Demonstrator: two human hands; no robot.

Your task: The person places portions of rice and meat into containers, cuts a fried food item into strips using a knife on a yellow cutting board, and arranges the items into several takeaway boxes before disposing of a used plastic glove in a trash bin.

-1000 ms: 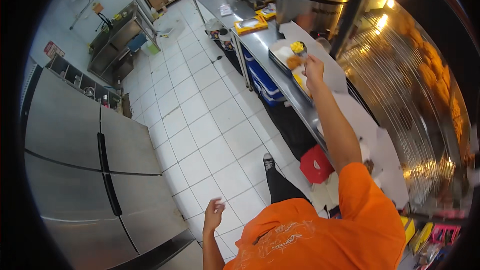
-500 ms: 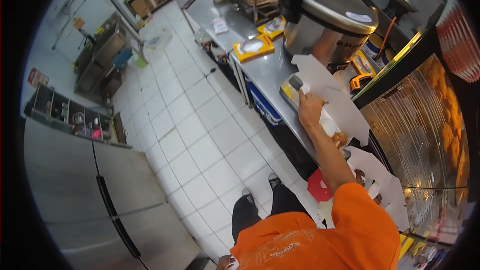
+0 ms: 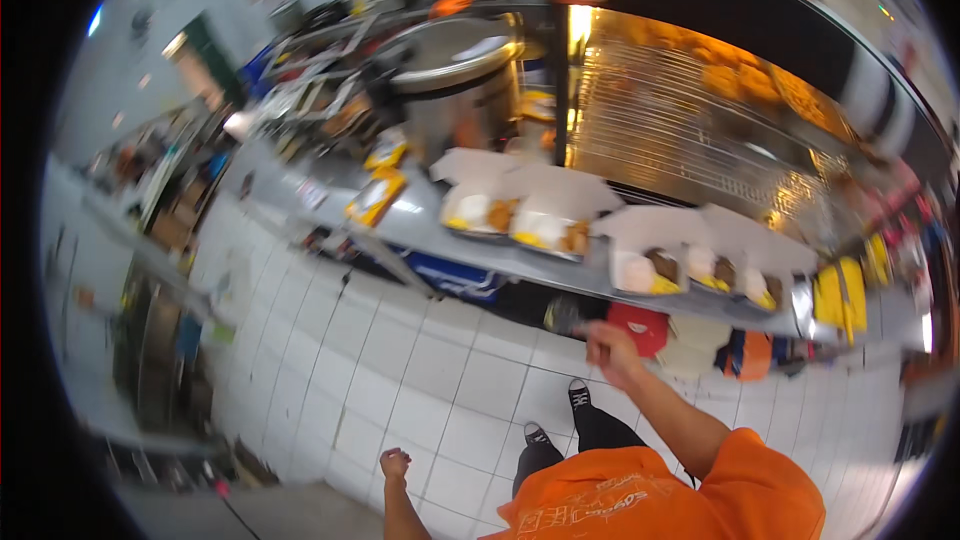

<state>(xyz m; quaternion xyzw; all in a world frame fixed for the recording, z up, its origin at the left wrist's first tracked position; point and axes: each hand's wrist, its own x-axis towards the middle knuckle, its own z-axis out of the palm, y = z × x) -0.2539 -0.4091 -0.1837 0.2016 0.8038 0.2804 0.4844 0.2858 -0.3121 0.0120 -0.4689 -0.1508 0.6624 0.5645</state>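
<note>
My right hand [image 3: 614, 352] is closed around a grey, broad-headed utensil [image 3: 566, 316], blurred by motion, perhaps a small scoop. It hovers in front of the counter's front edge, near a red cap-like thing [image 3: 638, 328]. My left hand [image 3: 396, 461] hangs low over the floor with its fingers curled, and nothing shows in it. Along the counter stand several open white boxes with raised lids. Fried chicken [image 3: 577, 237] and white rice [image 3: 540, 227] lie in one box, and dark pieces [image 3: 663, 262] lie beside rice in another.
A large steel cooker [image 3: 455, 80] stands on the steel counter [image 3: 430, 230], left of a lit glass warmer [image 3: 650, 100] holding fried pieces. Yellow boxes [image 3: 377, 195] lie near the cooker. A yellow cloth [image 3: 840, 298] hangs at the right. White tiles [image 3: 400, 340] cover the floor.
My view has swung right, bringing the whole row of boxes into sight. My right hand has drawn back from the boxes with the utensil. My left hand has come further into view.
</note>
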